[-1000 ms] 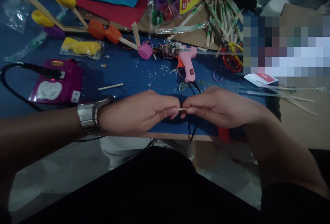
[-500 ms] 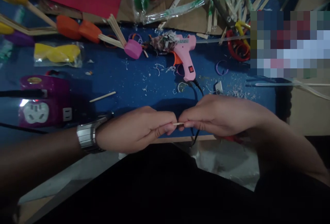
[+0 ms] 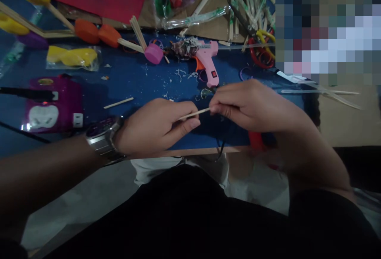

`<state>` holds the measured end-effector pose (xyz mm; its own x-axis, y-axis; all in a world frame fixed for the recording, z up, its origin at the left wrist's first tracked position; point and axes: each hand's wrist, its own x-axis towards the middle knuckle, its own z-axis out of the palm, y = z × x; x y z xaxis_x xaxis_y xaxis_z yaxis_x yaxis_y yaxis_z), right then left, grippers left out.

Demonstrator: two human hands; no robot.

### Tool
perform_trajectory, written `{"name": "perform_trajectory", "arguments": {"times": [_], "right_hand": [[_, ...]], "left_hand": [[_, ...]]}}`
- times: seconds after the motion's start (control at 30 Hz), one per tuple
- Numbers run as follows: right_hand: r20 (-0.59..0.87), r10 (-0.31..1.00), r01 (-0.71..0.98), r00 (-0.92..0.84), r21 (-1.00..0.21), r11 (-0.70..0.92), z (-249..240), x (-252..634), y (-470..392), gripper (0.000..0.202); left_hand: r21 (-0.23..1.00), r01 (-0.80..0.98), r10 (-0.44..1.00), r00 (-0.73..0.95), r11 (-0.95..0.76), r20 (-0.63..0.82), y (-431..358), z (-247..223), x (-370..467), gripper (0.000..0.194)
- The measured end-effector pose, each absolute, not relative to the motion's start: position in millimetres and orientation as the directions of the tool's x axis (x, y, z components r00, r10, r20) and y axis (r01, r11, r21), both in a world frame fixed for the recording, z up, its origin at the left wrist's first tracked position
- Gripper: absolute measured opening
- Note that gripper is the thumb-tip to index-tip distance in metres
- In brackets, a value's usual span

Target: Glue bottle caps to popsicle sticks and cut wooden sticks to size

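A thin wooden stick point(image 3: 202, 112) spans the gap between my hands over the table's front edge. My left hand point(image 3: 162, 124), below a metal watch point(image 3: 104, 138), is closed around the stick's left part. With pinched fingertips my right hand point(image 3: 247, 104) grips its right end. Beyond my right hand lies a pink glue gun point(image 3: 207, 60) with a soiled nozzle end. Another short stick point(image 3: 118, 103) rests on the blue table point(image 3: 125, 80) left of my hands.
At the left stands a purple power socket box point(image 3: 53, 104) with cables. Yellow material in clear wrap point(image 3: 73, 56), joined sticks with a pink piece point(image 3: 153, 53), and red-yellow scissors point(image 3: 262, 48) lie farther back. Scraps litter the table.
Both hands have moved up in the view and slightly apart, so more of the stick shows between them. The whole view has shifted somewhat.
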<state>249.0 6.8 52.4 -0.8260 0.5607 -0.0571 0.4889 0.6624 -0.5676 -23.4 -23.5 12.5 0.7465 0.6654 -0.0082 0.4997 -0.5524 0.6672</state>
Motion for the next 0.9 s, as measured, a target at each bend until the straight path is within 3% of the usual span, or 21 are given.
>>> {"name": "perform_trajectory", "arguments": {"times": [0.17, 0.33, 0.47, 0.63, 0.7, 0.77, 0.87, 0.9], "right_hand": [[0.037, 0.566, 0.533, -0.824, -0.288, 0.795, 51.1, 245.1, -6.4, 0.038], [-0.034, 0.525, 0.523, -0.851, -0.153, 0.838, 33.4, 236.1, -9.4, 0.037], [-0.007, 0.489, 0.488, -0.873, -0.061, 0.871, 22.9, 238.0, -5.0, 0.036], [0.017, 0.433, 0.425, -0.901, -0.152, 0.892, 19.8, 238.1, -8.5, 0.033], [0.009, 0.495, 0.488, -0.869, -0.154, 0.859, 26.5, 239.6, -17.4, 0.030], [0.025, 0.644, 0.635, -0.765, -0.140, 0.760, 37.4, 245.4, -32.5, 0.030], [0.120, 0.841, 0.830, -0.527, -0.139, 0.540, 49.6, 260.8, -63.4, 0.045], [0.212, 0.881, 0.881, -0.422, -0.135, 0.454, 49.8, 266.5, -73.8, 0.045]], "left_hand": [[0.286, 0.649, 0.665, 0.745, -0.705, -0.051, -16.7, 11.8, -31.0, 0.023], [0.133, 0.602, 0.604, 0.796, -0.787, -0.033, -21.4, 19.4, -36.5, 0.034], [0.109, 0.563, 0.570, 0.820, -0.819, 0.047, -28.8, 14.8, -37.0, 0.033], [0.082, 0.476, 0.482, 0.866, -0.876, 0.132, -32.4, 1.1, -44.6, 0.035], [0.061, 0.466, 0.469, 0.868, -0.883, 0.164, -33.8, -0.2, -49.5, 0.031], [0.077, 0.462, 0.467, 0.858, -0.883, 0.215, -35.3, 0.3, -54.1, 0.028], [0.167, 0.499, 0.525, 0.823, -0.850, 0.218, -36.6, 0.7, -58.5, 0.028], [0.199, 0.513, 0.547, 0.813, -0.835, 0.198, -36.7, 0.3, -59.2, 0.029]]}}
